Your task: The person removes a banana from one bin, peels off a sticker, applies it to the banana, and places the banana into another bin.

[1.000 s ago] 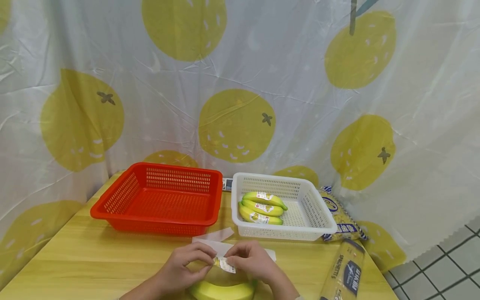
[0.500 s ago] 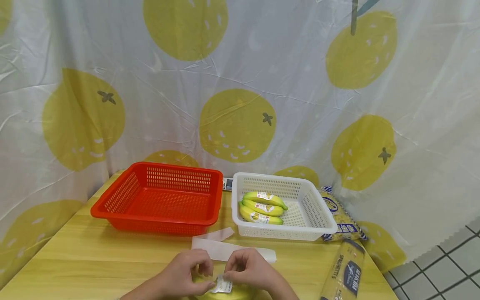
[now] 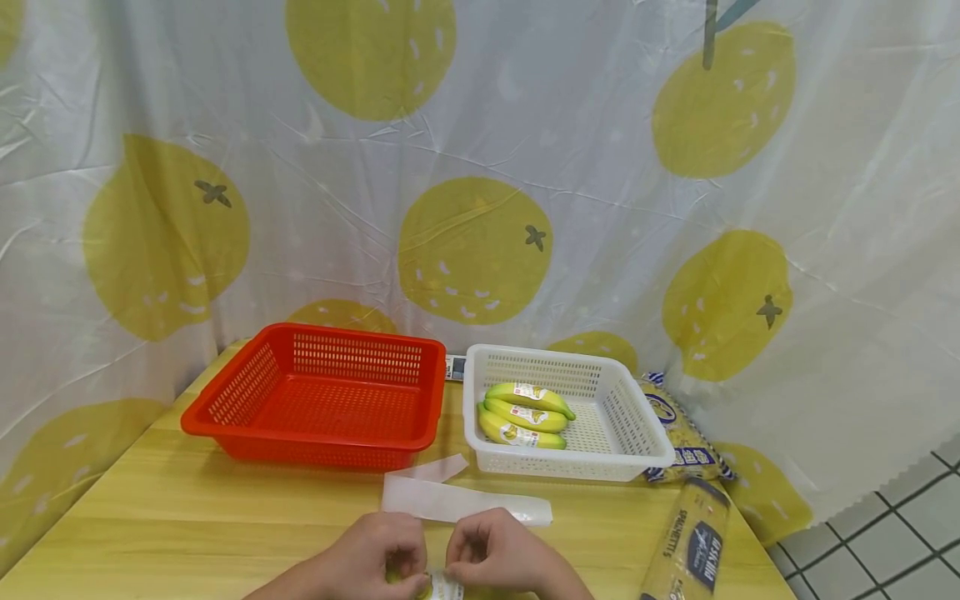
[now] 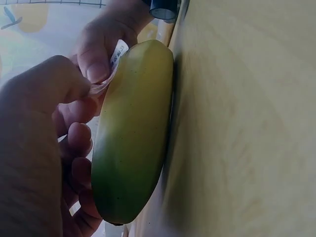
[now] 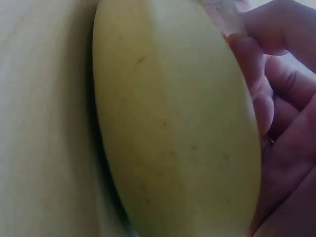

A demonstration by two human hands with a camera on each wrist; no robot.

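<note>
Both my hands, left (image 3: 375,554) and right (image 3: 498,554), pinch a small white printed sticker (image 4: 114,61) against the yellow-green banana (image 4: 131,133) lying on the pale wooden table (image 3: 187,517) at its near edge. Pressed unevenly, it may crease or, seemingly half-stuck, cling to my fingertips.

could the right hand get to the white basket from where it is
Probably yes. The right hand is busy at the banana with its sticker, but only bare table and a paper strip lie between it and the white basket.
</note>
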